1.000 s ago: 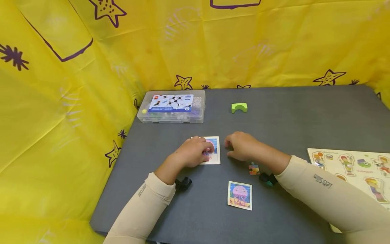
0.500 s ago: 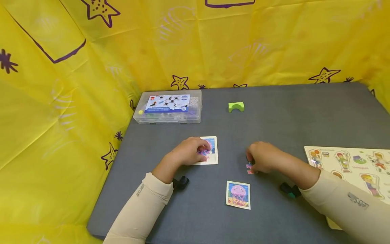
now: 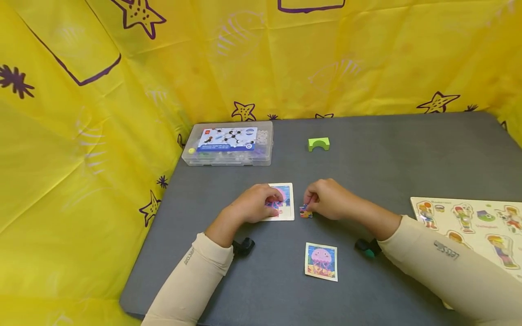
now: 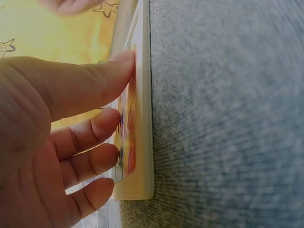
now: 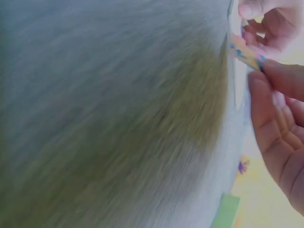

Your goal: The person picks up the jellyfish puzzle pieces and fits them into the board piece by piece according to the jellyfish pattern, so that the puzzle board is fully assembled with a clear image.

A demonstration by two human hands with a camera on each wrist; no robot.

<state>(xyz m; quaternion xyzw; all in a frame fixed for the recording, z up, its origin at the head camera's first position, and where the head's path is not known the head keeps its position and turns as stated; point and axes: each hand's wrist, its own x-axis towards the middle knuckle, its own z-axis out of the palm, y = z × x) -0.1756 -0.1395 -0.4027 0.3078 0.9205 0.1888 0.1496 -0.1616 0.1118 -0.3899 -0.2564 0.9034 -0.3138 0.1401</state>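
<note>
A small square jigsaw board (image 3: pixel 290 216) with a pink jellyfish picture lies flat on the grey table, its lower right corner bare of pieces. My left hand (image 3: pixel 258 203) rests on its left part; in the left wrist view the thumb (image 4: pixel 95 85) and fingertips touch the puzzle's face. Just right of the board, my right hand (image 3: pixel 329 199) pinches a jigsaw piece (image 3: pixel 306 213) between thumb and finger. That piece is tilted in the right wrist view, its edge overlapping the board there. Left fingers hide much of the picture.
A jellyfish picture card (image 3: pixel 321 261) lies nearer the person. Behind the hands are a clear plastic kit box (image 3: pixel 228 156) and a green arch block (image 3: pixel 318 143). A wooden figure puzzle board (image 3: pixel 442 226) lies at right, partly under the right sleeve (image 3: pixel 440 258). Yellow cloth surrounds the table.
My right hand went to the loose piece at right, picked it up and carried it left to beside the board. The left hand stayed on the board.
</note>
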